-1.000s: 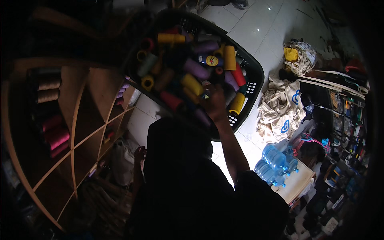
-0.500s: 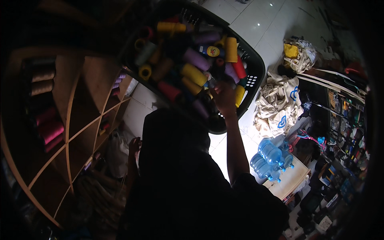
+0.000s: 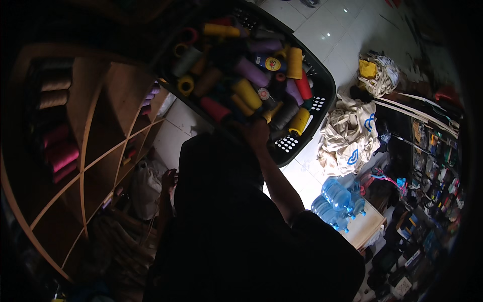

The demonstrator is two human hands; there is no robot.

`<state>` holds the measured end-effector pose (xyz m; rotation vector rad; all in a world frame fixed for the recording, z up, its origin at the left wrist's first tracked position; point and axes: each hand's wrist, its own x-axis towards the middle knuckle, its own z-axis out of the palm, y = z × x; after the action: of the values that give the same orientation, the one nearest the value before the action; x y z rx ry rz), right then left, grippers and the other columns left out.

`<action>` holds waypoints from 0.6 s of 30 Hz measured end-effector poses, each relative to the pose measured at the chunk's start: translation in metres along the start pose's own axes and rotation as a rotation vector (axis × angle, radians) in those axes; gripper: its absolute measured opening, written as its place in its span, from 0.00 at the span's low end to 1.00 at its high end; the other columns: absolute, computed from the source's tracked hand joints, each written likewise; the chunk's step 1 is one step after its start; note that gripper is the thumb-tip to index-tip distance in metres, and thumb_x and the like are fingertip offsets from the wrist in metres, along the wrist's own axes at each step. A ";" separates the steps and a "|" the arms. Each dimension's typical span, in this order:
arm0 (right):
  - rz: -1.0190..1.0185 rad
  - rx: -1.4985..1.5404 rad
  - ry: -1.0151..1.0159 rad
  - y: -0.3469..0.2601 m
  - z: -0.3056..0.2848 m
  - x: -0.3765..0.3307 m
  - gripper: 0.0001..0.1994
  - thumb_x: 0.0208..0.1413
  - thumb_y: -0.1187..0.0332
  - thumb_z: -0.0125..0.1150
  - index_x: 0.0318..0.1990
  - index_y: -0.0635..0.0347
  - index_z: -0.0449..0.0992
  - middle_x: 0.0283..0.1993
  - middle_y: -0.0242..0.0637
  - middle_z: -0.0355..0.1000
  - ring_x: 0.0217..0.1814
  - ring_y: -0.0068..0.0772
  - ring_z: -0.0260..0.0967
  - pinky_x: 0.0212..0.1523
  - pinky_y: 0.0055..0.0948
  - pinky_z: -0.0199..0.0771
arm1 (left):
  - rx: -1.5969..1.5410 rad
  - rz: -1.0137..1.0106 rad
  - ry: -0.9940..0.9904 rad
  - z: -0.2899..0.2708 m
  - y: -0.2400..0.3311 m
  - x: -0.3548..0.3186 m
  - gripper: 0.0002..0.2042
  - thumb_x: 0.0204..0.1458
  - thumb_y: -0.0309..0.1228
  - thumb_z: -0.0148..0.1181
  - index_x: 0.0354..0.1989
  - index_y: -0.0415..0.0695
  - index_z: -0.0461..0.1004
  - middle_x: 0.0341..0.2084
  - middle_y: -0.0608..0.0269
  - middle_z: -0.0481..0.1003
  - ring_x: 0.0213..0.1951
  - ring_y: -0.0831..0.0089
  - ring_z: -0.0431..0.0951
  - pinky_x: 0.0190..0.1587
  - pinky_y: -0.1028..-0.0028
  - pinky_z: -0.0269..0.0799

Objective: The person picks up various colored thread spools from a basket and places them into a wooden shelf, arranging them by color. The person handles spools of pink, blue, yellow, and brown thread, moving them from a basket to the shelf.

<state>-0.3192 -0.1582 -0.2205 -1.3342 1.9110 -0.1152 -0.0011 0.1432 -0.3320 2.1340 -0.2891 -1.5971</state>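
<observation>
Right hand in over the near side of the basket, by the thread cones heaped inside; can't tell how open, or whether gripping anything. Left hand lower, loosely curled near a pale bag, hold unclear. Out right: crumpled cream cloth, blue bottles!

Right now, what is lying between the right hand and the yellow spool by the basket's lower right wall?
In the head view, a dark grey spool lies between the right hand and that yellow spool; deep shadow hides finer detail.
</observation>
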 end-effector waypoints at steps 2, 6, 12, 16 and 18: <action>0.052 -0.048 0.015 -0.005 0.001 0.002 0.36 0.31 0.42 0.76 0.43 0.64 0.80 0.40 0.51 0.79 0.44 0.49 0.78 0.44 0.44 0.77 | -0.052 -0.061 0.031 0.006 0.016 -0.010 0.14 0.59 0.41 0.57 0.49 0.49 0.74 0.33 0.69 0.77 0.27 0.84 0.72 0.25 0.82 0.64; 0.085 -0.028 0.016 -0.013 -0.006 0.000 0.36 0.29 0.42 0.77 0.43 0.62 0.81 0.41 0.47 0.79 0.45 0.44 0.78 0.45 0.42 0.77 | -0.079 -0.076 0.049 0.014 0.031 -0.013 0.13 0.59 0.39 0.57 0.49 0.49 0.74 0.29 0.70 0.75 0.23 0.85 0.70 0.22 0.83 0.62; 0.058 0.007 0.013 -0.009 0.001 0.003 0.32 0.32 0.45 0.77 0.41 0.62 0.82 0.38 0.44 0.80 0.41 0.41 0.79 0.42 0.37 0.76 | -0.573 -0.210 -0.129 0.011 -0.011 0.020 0.07 0.60 0.35 0.54 0.43 0.50 0.72 0.27 0.68 0.74 0.22 0.80 0.70 0.19 0.80 0.63; -0.149 0.191 -0.009 0.026 0.016 0.018 0.28 0.37 0.49 0.77 0.41 0.63 0.81 0.36 0.41 0.80 0.36 0.37 0.77 0.40 0.36 0.74 | -0.535 -0.168 -0.175 0.012 -0.017 0.021 0.11 0.60 0.37 0.55 0.46 0.46 0.73 0.30 0.64 0.77 0.28 0.76 0.75 0.29 0.76 0.72; -0.109 0.104 0.064 0.004 0.011 0.005 0.29 0.36 0.51 0.77 0.42 0.62 0.80 0.37 0.42 0.80 0.37 0.38 0.78 0.39 0.37 0.73 | -0.197 -0.056 0.008 0.025 0.010 0.010 0.13 0.61 0.40 0.55 0.44 0.43 0.76 0.31 0.60 0.78 0.30 0.72 0.77 0.33 0.72 0.74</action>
<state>-0.3161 -0.1563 -0.2328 -1.3784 1.8584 -0.3108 -0.0205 0.1247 -0.3417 2.0129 -0.0667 -1.5773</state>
